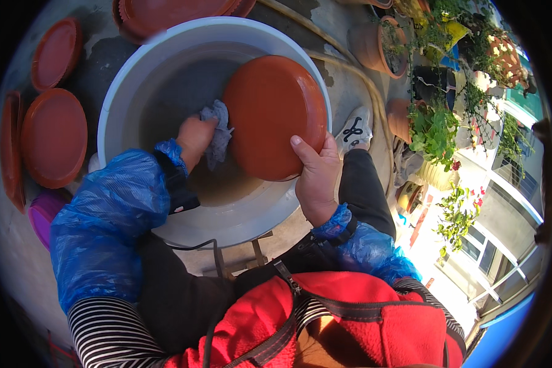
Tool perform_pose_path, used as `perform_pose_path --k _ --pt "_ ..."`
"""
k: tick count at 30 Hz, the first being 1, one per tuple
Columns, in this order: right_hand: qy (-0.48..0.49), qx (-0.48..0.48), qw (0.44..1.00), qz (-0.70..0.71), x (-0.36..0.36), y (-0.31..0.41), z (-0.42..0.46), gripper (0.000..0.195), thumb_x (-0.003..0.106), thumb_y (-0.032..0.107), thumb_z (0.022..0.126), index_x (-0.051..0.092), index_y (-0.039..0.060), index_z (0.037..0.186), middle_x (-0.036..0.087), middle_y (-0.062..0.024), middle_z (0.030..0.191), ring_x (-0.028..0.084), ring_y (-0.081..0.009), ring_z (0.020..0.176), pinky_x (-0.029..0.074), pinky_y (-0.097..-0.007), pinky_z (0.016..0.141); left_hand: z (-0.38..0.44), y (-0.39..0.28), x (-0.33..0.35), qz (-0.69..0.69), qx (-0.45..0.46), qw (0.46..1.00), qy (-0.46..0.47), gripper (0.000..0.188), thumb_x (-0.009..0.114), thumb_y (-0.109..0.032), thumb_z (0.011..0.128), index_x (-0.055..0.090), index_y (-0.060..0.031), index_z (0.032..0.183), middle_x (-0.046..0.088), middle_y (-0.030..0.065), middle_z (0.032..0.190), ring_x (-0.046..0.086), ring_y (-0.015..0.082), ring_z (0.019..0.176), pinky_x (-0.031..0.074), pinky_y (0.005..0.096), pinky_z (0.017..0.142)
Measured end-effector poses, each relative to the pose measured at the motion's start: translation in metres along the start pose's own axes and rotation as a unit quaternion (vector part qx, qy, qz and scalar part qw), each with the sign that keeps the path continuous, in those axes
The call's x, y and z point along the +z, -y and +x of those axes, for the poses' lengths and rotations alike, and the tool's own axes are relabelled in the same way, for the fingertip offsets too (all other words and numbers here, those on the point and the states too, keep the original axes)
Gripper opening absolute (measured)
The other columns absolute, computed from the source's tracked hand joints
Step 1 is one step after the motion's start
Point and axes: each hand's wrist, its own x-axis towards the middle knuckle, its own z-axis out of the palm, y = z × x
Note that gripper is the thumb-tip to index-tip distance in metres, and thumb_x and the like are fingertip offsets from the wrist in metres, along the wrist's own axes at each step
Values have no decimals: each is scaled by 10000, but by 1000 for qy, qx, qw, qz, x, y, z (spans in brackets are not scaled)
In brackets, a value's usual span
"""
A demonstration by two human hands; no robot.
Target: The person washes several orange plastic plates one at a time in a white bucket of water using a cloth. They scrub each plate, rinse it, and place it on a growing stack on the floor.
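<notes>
My left hand (pixel 195 137) grips a bunched, wet-looking grey cloth (pixel 218 131) beside the left edge of a round terracotta-coloured plant saucer (pixel 273 117). That saucer is tilted over the right part of a large white tub (pixel 129 76), its smooth outer face towards me. At its lower right edge, my right hand (pixel 317 172) holds it with the thumb on the near face and the other fingers mostly hidden behind. Murky brownish water (pixel 175 87) stands in the tub. Blue plastic sleeve covers wrap both my forearms.
More terracotta-coloured saucers (pixel 55 138) lean and lie left of the tub, with a stack (pixel 175 16) beyond it. A purple container (pixel 46 216) sits at left. A hose (pixel 368 76) runs past my shoe (pixel 355 129). Potted plants (pixel 434 124) line the right side.
</notes>
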Motion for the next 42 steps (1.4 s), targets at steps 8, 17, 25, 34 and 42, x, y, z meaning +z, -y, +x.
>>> perform_pose_path --k 8,17,25,34,42 --pt "-1 46 996 -79 0 -1 3 451 711 88 905 517 -17 1298 640 -131 1250 623 -200 1115 480 -345 1011 15 6 -23 278 254 903 -206 554 732 -202 842 539 -29 1332 646 252 1199 635 433 1074 503 462 950" --pt "-6 32 999 -38 2 -8 7 408 574 307 1034 544 -9 1292 641 -104 1210 613 -166 1074 494 -322 950 -68 -30 33 31 112 971 209 608 681 -220 935 377 -2 1415 596 159 1247 602 231 1105 507 341 940" --pt "-16 77 997 -23 -10 -9 17 485 431 403 1077 561 -21 1272 623 -129 1233 610 -198 1091 482 -334 970 -78 -65 55 84 341 920 171 407 644 -195 951 455 7 1250 622 237 1128 639 341 1076 489 397 945" --pt "-48 66 997 -9 -12 -7 29 444 506 287 1056 492 -9 1388 570 -125 1376 565 -217 1228 421 -358 1094 21 -35 13 214 287 922 -146 625 697 -150 862 446 -46 1425 468 248 1377 496 448 1265 417 451 1089" --pt "-27 61 996 62 1 1 27 448 512 270 1056 479 -5 1408 586 -118 1359 570 -210 1226 428 -352 1088 -37 -76 52 140 373 916 -51 566 634 -64 893 465 -55 1433 413 216 1449 471 394 1313 381 410 1124"
